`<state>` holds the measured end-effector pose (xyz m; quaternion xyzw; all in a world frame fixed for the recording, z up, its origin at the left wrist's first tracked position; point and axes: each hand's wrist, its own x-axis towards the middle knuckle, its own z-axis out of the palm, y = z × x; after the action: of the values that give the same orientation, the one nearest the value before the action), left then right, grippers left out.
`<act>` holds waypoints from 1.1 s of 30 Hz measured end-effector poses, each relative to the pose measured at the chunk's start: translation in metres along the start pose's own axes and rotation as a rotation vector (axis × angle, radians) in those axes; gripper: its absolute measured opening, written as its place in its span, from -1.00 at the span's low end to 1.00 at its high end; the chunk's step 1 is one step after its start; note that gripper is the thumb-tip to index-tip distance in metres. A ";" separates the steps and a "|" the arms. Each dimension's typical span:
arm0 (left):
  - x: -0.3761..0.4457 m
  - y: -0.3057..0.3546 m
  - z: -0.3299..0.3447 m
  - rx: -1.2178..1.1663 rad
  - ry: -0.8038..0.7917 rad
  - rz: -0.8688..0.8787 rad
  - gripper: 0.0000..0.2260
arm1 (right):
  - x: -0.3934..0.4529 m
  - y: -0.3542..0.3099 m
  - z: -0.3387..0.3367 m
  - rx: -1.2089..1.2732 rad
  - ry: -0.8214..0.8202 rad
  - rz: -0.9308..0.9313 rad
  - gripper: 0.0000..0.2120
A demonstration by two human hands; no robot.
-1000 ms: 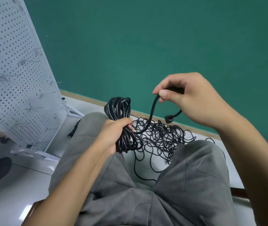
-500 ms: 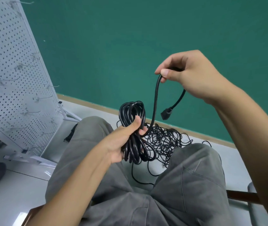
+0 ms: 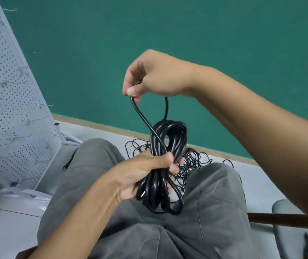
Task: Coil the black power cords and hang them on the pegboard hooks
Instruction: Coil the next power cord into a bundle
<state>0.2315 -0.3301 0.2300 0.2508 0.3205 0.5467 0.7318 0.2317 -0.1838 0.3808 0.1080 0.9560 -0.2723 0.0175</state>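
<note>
Grey trousers point(image 3: 215, 212) fill lower frame, knees apart. Left hand point(image 3: 145, 174) at centre, fingers point(image 3: 173, 168) curled tight round middle of coiled black cord point(image 3: 165, 165); loops stick out above and below fist. Right hand point(image 3: 153, 75) higher, upper centre, thumb and fingers pinching free end of same cord, short loop hanging down to coil. Tangled cords point(image 3: 190, 163) on floor point(image 3: 18, 227) between knees, beyond coil. White pegboard point(image 3: 5, 101) with hooks leaning at left edge. Green wall point(image 3: 224, 43) behind.
</note>
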 end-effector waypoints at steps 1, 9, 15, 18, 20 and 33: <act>-0.001 0.001 0.005 0.026 -0.001 -0.018 -0.40 | 0.003 -0.003 0.001 -0.005 -0.046 -0.003 -0.92; -0.012 0.000 0.014 0.013 -0.114 -0.026 -0.51 | 0.016 0.030 0.018 0.228 -0.350 0.000 -0.86; -0.017 0.003 0.011 -0.080 -0.343 -0.044 -0.68 | 0.002 0.075 0.052 0.777 -0.522 0.117 -0.22; -0.017 0.005 0.009 -0.147 -0.403 -0.051 -0.68 | -0.007 0.081 0.069 0.922 -0.578 0.100 -0.09; -0.016 0.006 0.008 -0.181 -0.423 -0.055 -0.66 | -0.010 0.083 0.080 0.925 -0.602 0.036 -0.03; -0.017 0.016 -0.010 -0.400 -0.395 0.084 -0.63 | -0.069 0.091 0.139 1.417 -0.287 -0.130 -0.06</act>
<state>0.2102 -0.3421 0.2379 0.2164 0.0468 0.5693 0.7917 0.3148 -0.1948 0.2216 -0.0006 0.5429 -0.8381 0.0526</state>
